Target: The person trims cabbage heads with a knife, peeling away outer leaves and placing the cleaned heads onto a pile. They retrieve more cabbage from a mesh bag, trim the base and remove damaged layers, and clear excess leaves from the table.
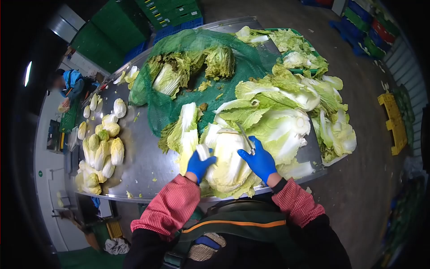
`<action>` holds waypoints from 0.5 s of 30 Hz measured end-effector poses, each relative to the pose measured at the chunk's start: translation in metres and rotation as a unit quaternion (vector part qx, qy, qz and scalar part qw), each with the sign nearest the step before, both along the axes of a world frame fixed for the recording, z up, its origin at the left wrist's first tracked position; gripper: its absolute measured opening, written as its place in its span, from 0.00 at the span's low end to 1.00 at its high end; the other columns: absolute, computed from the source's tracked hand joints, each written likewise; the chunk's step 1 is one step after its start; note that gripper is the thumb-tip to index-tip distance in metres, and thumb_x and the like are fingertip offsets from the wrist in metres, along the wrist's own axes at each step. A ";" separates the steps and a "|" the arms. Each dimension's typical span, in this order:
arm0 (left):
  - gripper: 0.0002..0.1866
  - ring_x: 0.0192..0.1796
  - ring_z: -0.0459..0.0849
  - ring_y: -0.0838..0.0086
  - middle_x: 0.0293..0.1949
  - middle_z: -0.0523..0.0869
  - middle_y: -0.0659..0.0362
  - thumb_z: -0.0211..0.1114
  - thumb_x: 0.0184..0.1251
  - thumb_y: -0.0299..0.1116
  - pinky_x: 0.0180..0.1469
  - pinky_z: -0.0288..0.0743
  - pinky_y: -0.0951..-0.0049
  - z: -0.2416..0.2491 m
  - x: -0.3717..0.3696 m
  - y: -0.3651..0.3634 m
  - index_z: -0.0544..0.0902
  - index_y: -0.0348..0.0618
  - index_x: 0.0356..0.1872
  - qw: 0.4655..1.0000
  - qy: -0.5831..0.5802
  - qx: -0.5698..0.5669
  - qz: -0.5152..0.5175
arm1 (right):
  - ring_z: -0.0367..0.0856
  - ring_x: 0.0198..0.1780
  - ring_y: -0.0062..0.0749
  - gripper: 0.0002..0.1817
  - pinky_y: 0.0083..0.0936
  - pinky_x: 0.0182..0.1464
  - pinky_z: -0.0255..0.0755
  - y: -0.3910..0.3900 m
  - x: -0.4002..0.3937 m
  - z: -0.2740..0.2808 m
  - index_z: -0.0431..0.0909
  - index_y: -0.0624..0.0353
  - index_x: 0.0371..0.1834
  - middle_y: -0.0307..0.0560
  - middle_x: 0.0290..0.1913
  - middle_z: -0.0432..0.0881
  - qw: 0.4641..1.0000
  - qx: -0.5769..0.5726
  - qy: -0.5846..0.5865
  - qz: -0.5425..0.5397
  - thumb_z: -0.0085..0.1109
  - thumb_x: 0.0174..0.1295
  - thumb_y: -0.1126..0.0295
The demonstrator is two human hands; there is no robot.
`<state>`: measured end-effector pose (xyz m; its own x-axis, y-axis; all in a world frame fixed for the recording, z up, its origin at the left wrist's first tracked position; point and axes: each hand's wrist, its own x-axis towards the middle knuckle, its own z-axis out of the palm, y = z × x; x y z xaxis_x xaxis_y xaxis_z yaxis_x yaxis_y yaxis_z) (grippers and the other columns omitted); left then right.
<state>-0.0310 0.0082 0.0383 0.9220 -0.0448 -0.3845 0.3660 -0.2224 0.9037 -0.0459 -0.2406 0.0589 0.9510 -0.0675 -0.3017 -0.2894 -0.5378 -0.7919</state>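
A large Chinese cabbage (228, 159) lies in front of me at the table's near edge, its pale base facing away. My right hand (259, 160), in a blue glove, is closed on the handle of a knife (245, 135) at the cabbage's right side. The blade points up and away. On the left side, my blue-gloved left hand (200, 166) grips a white cabbage leaf (203, 151) between thumb and fingers. Loose outer leaves (264, 110) are heaped beyond and to the right of the knife.
Untrimmed cabbages (172, 74) sit in a green net sack (156, 114). Trimmed cabbages (103, 152) are piled at left on the metal table (145, 148). Crates (309, 60) of leaves stand at right. Another person (74, 83) is at the far left.
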 end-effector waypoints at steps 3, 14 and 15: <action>0.37 0.51 0.82 0.69 0.51 0.83 0.53 0.79 0.49 0.40 0.56 0.74 0.67 0.006 -0.021 -0.019 0.74 0.34 0.59 0.997 0.012 0.072 -0.037 | 0.79 0.55 0.55 0.48 0.42 0.56 0.72 0.009 0.013 -0.001 0.60 0.55 0.70 0.63 0.54 0.79 1.000 -0.009 -0.013 0.026 0.66 0.51 0.40; 0.46 0.58 0.77 0.53 0.52 0.78 0.42 0.76 0.54 0.41 0.61 0.69 0.60 0.005 0.010 -0.030 0.61 0.40 0.72 0.956 -0.212 0.199 -0.037 | 0.83 0.46 0.50 0.40 0.40 0.49 0.75 0.008 0.007 -0.036 0.60 0.47 0.71 0.57 0.48 0.82 0.998 0.058 0.022 -0.010 0.64 0.53 0.55; 0.45 0.58 0.77 0.53 0.53 0.78 0.41 0.74 0.55 0.46 0.60 0.69 0.60 0.000 0.006 -0.048 0.63 0.39 0.71 0.947 -0.187 0.247 -0.081 | 0.83 0.46 0.49 0.40 0.40 0.49 0.75 0.006 0.004 -0.034 0.61 0.47 0.71 0.56 0.47 0.83 0.999 0.047 0.022 -0.015 0.64 0.53 0.56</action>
